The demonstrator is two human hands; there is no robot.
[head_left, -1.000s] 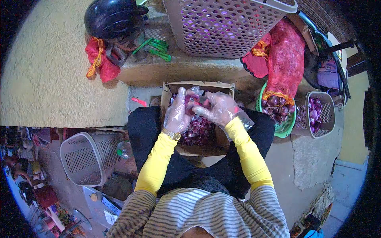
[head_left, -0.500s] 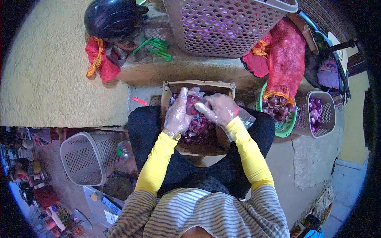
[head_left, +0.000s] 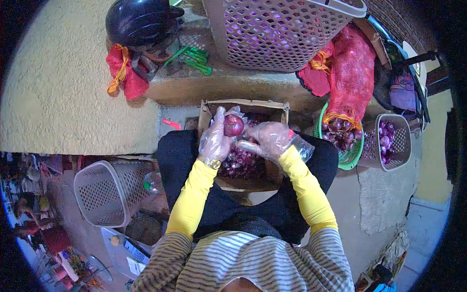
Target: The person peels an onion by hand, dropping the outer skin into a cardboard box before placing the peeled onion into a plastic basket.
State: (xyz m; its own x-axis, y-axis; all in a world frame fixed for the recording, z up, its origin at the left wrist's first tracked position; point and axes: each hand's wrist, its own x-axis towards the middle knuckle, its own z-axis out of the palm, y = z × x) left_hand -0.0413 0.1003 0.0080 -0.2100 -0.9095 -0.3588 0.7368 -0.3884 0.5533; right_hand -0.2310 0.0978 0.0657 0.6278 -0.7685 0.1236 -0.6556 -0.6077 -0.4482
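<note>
My left hand [head_left: 216, 138], in a clear plastic glove, is closed around a red onion [head_left: 234, 125] above a cardboard box [head_left: 253, 184]. Purple onion skins [head_left: 243, 163] fill much of the box below. Just right of the onion is my right hand [head_left: 269, 138], gloved too, its fingers curled and its thumb pointing left, apart from the onion. A small red end [head_left: 291, 134] shows at the back of this hand; the rest of what it grips is hidden.
On the right stand a green basket [head_left: 351, 158] under a red net sack [head_left: 352, 73] of onions and a crate [head_left: 401, 141] with shiny onions. A large crate [head_left: 272, 44] and a black helmet [head_left: 141, 22] sit on the ledge ahead. Another crate [head_left: 102, 194] is at left.
My right hand has drawn slightly away from the onion, to the right and down. The onion now shows more fully in my left hand, turned to a smooth side.
</note>
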